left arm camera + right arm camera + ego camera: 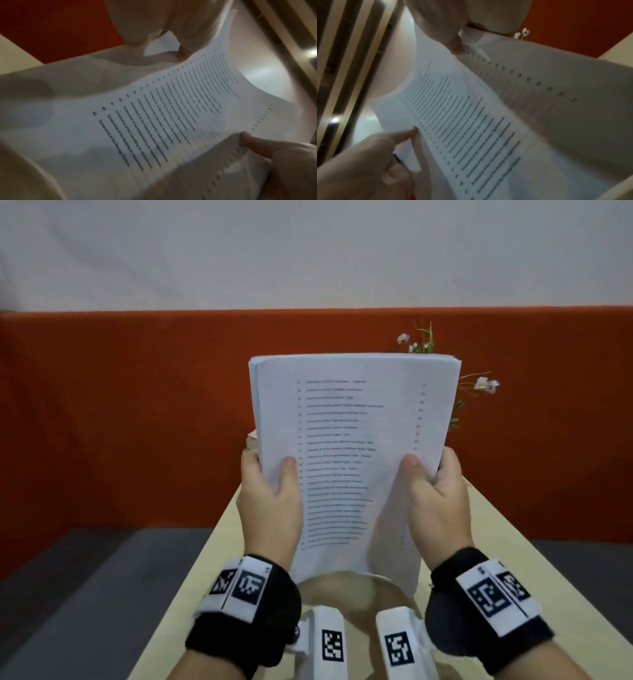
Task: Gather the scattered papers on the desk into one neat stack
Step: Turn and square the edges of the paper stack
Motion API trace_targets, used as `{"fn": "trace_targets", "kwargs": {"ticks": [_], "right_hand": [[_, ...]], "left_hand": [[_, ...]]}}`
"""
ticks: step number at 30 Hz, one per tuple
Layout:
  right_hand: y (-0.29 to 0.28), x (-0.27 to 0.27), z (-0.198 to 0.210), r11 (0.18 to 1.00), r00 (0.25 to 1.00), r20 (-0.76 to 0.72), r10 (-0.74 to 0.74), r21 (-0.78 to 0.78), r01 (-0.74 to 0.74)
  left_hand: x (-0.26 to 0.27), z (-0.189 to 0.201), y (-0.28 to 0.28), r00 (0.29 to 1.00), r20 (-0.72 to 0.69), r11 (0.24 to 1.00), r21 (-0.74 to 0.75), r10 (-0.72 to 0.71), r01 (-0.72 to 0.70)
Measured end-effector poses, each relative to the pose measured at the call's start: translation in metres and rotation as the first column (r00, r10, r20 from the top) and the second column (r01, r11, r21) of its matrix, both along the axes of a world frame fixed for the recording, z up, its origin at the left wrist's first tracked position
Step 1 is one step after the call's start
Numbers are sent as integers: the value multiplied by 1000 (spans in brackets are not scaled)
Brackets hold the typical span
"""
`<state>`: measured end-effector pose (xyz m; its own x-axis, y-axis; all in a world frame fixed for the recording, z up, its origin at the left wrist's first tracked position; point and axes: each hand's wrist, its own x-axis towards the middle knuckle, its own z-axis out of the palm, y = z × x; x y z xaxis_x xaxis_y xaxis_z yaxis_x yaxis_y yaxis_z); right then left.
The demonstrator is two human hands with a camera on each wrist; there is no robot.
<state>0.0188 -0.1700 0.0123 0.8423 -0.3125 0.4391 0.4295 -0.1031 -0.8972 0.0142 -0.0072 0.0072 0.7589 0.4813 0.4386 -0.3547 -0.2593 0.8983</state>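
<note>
A stack of white printed papers point(349, 422) stands upright over the pale desk point(212, 559), printed list side facing me. My left hand point(270, 494) grips its left edge, thumb on the front sheet and fingers behind. My right hand point(435, 494) grips the right edge the same way. The lower edge hangs close to the desk; I cannot tell whether it touches. In the left wrist view the papers point(154, 121) curve under my left thumb point(248, 139). The right wrist view shows the papers point(488, 135) and my right thumb point(409, 134).
An orange partition point(137, 405) runs along the far edge of the desk. A small plant with pink flowers point(418, 344) stands behind the stack at the back right. A grey surface point(85, 577) lies left of the narrow desk.
</note>
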Motion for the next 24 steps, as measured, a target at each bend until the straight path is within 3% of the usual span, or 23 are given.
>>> {"fn": "trace_targets", "kwargs": {"ticks": [5,9,12,14,16,21,24], "right_hand": [[2,-2,-18,991,992,-124,-33,-136,16],[-2,2,-15,982,992,-97,-86,-176,68],[-9,1,-28,964,960,-277,-46,-265,-30],[-15,1,-44,928,869,-494,-15,-331,-172],[-26,4,-55,888,795,-604,-58,-395,-235],[-66,11,-53,855,747,-616,-252,-503,-126],[-99,20,-48,811,713,-616,-334,-574,-116]], "left_hand": [[1,-14,0,998,-46,999,25,-31,32],[5,-18,1,1000,-5,1000,14,-22,22],[1,-33,2,986,-156,993,89,-63,78],[0,-46,3,931,-347,971,164,-111,177],[1,-51,3,856,-497,930,229,-143,288],[17,-43,-23,763,-579,887,138,-288,440],[42,-50,-57,685,-666,864,120,-295,490]]}}
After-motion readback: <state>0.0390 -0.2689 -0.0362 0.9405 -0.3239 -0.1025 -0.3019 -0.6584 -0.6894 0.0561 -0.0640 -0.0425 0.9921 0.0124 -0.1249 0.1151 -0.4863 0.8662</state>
